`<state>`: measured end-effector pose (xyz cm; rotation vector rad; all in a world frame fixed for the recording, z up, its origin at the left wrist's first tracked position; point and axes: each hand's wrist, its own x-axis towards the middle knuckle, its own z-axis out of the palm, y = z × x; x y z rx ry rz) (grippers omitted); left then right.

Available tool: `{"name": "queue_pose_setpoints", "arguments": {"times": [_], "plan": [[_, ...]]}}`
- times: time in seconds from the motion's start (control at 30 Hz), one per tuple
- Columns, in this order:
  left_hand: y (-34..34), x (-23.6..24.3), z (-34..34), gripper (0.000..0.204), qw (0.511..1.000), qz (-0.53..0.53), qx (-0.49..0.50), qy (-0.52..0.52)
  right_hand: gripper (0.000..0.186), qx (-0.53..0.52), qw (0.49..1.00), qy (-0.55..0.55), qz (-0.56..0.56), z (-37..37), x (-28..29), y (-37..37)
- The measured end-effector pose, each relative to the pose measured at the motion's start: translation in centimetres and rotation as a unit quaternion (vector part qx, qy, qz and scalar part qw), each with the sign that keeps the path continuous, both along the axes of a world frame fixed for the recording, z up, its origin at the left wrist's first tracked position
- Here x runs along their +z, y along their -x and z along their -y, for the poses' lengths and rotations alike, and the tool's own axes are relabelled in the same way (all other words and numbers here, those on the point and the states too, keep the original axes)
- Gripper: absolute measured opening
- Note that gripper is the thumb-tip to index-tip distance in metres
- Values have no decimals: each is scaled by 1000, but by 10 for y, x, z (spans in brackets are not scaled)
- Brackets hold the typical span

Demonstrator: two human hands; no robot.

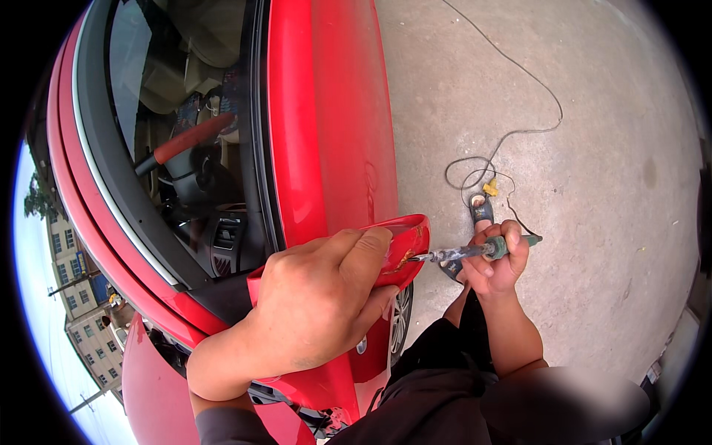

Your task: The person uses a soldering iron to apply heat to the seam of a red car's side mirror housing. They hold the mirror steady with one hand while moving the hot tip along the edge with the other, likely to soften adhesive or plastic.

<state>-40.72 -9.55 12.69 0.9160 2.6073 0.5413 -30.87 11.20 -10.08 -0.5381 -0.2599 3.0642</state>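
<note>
My left hand is wrapped over the red side mirror housing of a red car, its fingertips pressed on the shell. Along the shell runs a rough brownish seam, like a melted crack. My right hand is closed around the green handle of a soldering iron. The iron points left, and its tip is at the seam; whether it touches cannot be made out. A dark cord leaves the handle's far end. The housing's underside is hidden behind my left hand.
The red car door and its window stand at left, with a steering wheel inside. A thin cord loops over the concrete floor to a yellow connector near my sandalled feet. A wheel shows below the mirror.
</note>
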Motion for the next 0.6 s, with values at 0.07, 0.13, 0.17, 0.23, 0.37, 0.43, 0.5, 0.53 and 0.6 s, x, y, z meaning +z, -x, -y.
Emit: {"name": "queue_pose_setpoints", "arguments": {"times": [0.07,0.13,0.17,0.23,0.37,0.43,0.5,0.53,0.6], "plan": [[0,0,0,54,1000,3,2,1,35,3,1000,1,-28,0,-2,1],[0,0,-1,54,1000,0,0,0,35,7,999,1,-43,-1,-4,2],[0,0,-1,54,1000,-1,0,-1,35,9,999,0,-44,-1,-4,3],[0,0,-1,54,1000,-1,1,-1,35,10,999,1,-41,-1,-5,3],[0,0,-1,54,1000,2,2,2,34,11,1000,1,-30,-1,-4,3],[0,1,-2,54,1000,6,4,1,33,7,999,7,-30,-2,-3,3],[0,1,-2,54,1000,6,3,0,32,-2,999,23,-34,-2,-2,3],[0,1,-1,54,1000,4,2,0,31,1,999,23,-44,-3,-2,3],[0,1,-1,54,1000,1,1,0,31,6,998,23,-62,-3,-2,3]]}}
